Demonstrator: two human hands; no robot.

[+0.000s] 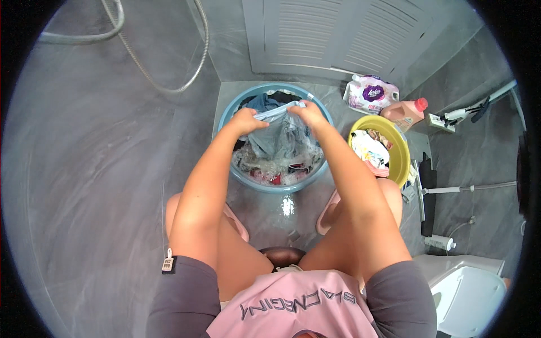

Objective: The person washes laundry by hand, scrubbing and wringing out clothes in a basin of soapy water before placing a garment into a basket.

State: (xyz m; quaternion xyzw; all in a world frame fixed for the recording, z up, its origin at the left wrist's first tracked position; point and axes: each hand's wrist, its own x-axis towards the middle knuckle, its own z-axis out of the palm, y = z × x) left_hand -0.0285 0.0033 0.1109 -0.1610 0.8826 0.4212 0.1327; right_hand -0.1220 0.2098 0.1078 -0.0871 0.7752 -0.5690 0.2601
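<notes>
A large blue basin [285, 186] stands on the floor between my feet, holding soapy water and soaking clothes. Above the water I stretch the edge of a light blue garment [275, 135] between both hands. My left hand [246, 121] grips one end of that edge, and my right hand [309, 114] pinches the other. The garment's lower part hangs into the suds. Dark blue cloth [262, 103] lies behind it, and a small red piece [275, 179] shows near the basin's front. What else lies under the foam is hidden.
Right of the basin stands a yellow basin [401, 163] with white and patterned clothes. Behind it are a white and purple detergent pouch [372, 94] and a pink bottle with a red cap [406, 112]. A squeegee mop [425, 191] and a toilet [468, 293] are farther right.
</notes>
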